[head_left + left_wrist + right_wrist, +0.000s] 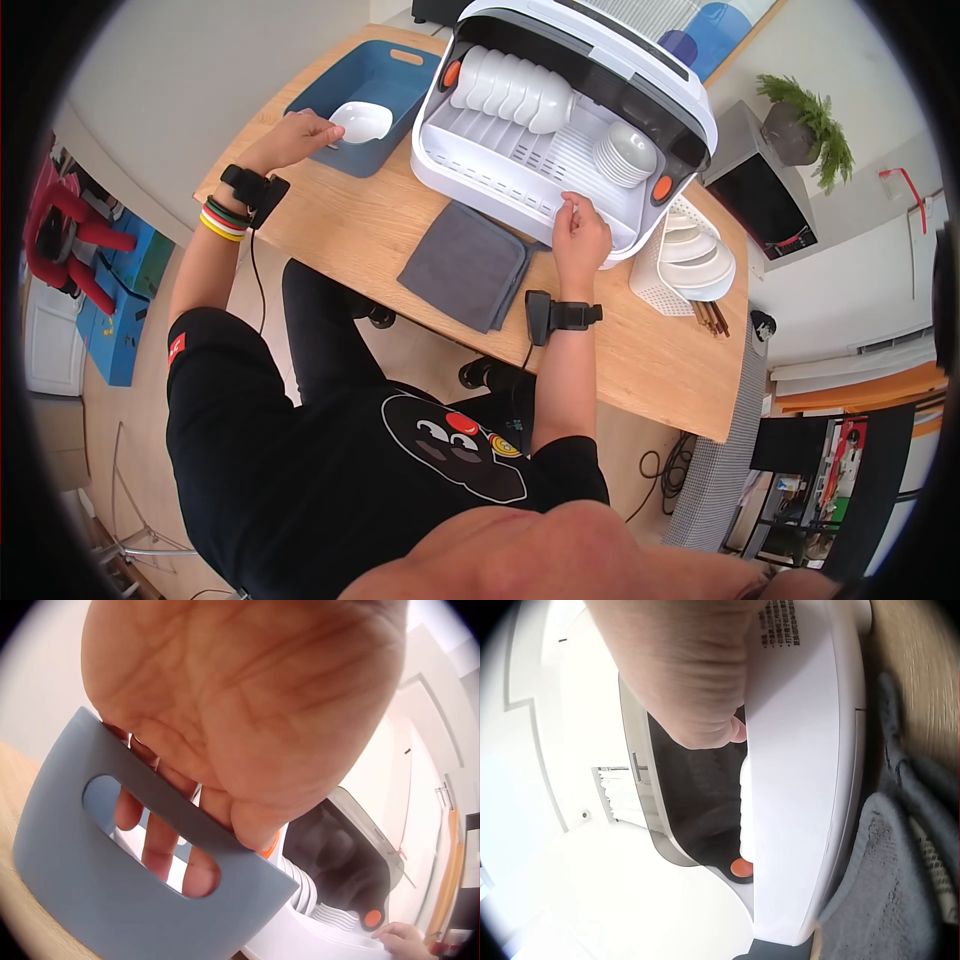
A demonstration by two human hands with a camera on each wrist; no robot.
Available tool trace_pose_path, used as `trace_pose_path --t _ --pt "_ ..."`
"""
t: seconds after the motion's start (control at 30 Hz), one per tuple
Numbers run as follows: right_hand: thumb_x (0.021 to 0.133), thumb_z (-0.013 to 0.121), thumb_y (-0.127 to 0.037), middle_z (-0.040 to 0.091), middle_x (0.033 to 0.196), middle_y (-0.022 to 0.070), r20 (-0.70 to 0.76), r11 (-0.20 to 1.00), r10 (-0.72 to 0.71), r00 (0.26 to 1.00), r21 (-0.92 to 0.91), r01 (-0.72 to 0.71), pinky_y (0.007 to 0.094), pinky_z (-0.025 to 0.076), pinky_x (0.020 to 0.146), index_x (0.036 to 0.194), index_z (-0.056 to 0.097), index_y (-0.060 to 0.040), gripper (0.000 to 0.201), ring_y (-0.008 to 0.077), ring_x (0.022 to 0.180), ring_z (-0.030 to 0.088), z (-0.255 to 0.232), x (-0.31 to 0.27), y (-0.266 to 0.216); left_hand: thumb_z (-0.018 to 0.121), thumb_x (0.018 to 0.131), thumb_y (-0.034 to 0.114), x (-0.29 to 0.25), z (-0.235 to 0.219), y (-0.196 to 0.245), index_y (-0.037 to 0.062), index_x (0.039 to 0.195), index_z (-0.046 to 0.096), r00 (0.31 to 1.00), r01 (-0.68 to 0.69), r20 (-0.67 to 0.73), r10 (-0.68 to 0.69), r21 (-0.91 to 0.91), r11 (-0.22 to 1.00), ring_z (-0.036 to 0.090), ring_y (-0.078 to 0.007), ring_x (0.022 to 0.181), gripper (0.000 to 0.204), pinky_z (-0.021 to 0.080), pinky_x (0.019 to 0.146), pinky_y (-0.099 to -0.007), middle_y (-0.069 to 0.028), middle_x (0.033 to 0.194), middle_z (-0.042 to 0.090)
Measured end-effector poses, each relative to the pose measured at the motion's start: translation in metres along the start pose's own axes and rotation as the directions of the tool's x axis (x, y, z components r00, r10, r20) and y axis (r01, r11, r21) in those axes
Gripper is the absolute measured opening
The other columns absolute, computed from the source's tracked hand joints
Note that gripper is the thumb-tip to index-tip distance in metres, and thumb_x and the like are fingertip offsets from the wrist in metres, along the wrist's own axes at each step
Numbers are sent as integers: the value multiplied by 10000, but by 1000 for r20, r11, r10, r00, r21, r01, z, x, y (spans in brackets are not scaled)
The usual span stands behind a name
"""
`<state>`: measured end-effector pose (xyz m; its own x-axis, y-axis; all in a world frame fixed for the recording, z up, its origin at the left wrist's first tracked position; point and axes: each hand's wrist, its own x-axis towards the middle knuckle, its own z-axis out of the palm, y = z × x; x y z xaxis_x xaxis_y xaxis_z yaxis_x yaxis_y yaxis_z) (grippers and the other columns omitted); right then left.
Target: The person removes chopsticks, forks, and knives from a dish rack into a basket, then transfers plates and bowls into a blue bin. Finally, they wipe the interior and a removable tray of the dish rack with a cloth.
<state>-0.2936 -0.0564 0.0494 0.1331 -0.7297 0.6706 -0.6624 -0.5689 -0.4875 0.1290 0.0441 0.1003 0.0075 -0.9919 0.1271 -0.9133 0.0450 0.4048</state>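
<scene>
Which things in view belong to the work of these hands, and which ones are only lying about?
Likely in use:
- blue tub, left hand at its rim
- white bowl inside it
- dish cabinet, right hand at its front edge
- bowls racked there

Probably lying about:
- grey cloth
- white basket
- brown sticks
- potted plant

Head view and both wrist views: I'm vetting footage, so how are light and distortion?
Head view: fisheye bows the table, corners black. Left wrist view: left hand looms large, darker than the pale wall. Right wrist view: background washed nearly white, grey cloth much darker.
</scene>
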Motion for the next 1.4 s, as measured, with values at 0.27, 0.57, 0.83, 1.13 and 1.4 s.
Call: trace_pose_path --t 0.27,0.57,0.83,1.13,1.4 --pt "799 586 -122 535 531 39 -20 1000 11 1000 -7 -11 357 392 556 845 674 -127 99 226 515 525 -3 0 -1 505 924 306 14 -19 51 74 834 680 993 -113 -43 108 -146 983 495 -163 806 305 410 705 -286 -17 757 613" --pt "789 585 -117 533 520 37 7 1000 0 1000 14 0 353 387 567 848 669 -124 103 231 520 528 -4 2 -3 543 903 201 75 10 167 22 787 615 869 -424 145 473 -271 864 514 -175 742 226 408 691 -301 -70 771 575" --pt "788 581 -120 541 528 50 2 1000 -3 1000 0 3 365 390 567 841 667 -122 101 240 532 541 -4 2 -1 568 872 168 170 93 227 40 904 613 749 -585 71 659 -397 708 544 -191 784 140 438 705 -313 -78 857 600" --pt "785 595 -111 499 496 65 -68 997 -66 995 41 69 360 372 491 819 673 -106 85 238 475 507 1 2 3 596 829 123 218 152 259 71 966 608 795 -605 -259 549 -264 751 574 -263 877 147 467 775 -345 -102 929 586" --pt "782 588 -110 529 509 50 -22 1000 -26 999 4 26 373 386 552 814 658 -123 78 254 537 547 -3 3 -2 631 797 122 224 168 271 89 1008 637 803 -571 -297 517 -134 810 542 -310 997 214 441 862 -380 -96 1042 581"
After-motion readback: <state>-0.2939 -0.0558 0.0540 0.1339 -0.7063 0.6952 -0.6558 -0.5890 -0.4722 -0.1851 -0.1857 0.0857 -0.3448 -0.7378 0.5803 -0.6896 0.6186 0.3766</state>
